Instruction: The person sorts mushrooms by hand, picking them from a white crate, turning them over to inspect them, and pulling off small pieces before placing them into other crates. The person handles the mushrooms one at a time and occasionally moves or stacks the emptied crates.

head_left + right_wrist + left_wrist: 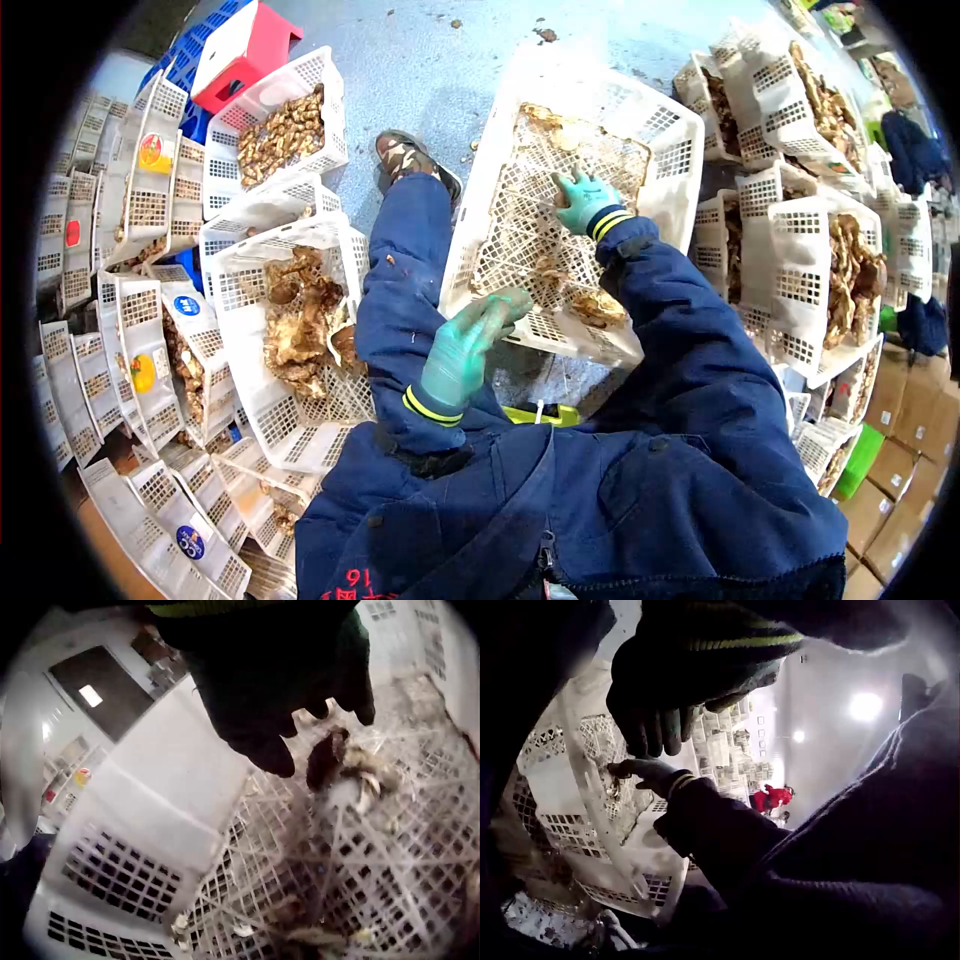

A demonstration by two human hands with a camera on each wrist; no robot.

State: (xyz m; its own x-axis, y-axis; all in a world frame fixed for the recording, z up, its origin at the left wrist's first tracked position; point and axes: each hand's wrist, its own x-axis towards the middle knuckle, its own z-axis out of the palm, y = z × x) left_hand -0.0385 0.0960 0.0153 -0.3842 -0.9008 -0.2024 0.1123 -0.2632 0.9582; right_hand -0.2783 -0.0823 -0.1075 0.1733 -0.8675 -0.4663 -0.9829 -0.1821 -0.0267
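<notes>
A big white plastic crate (665, 150) with a dirty lattice bottom stands before me. Over its middle, my right hand (585, 200) wears a green glove, fingers spread downward. In the right wrist view, a dark brown knobbly piece (326, 759) lies right at the fingertips, between thumb and fingers. Other knobbly brown clumps, like ginger root (597, 307), rest at the crate's near end. My left hand (465, 350), gloved in green too, hovers by the near left corner with its fingers nearly straight and together, holding nothing. Its palm side is hidden in the head view.
At my left, a white crate (245, 345) holds large brown clumps. Beyond it sits a crate of smaller pieces (283, 135) beside a red-and-white stool (245, 50). Stacked crates (800, 250) with similar clumps line the right. My left foot (415, 160) rests on the blue floor.
</notes>
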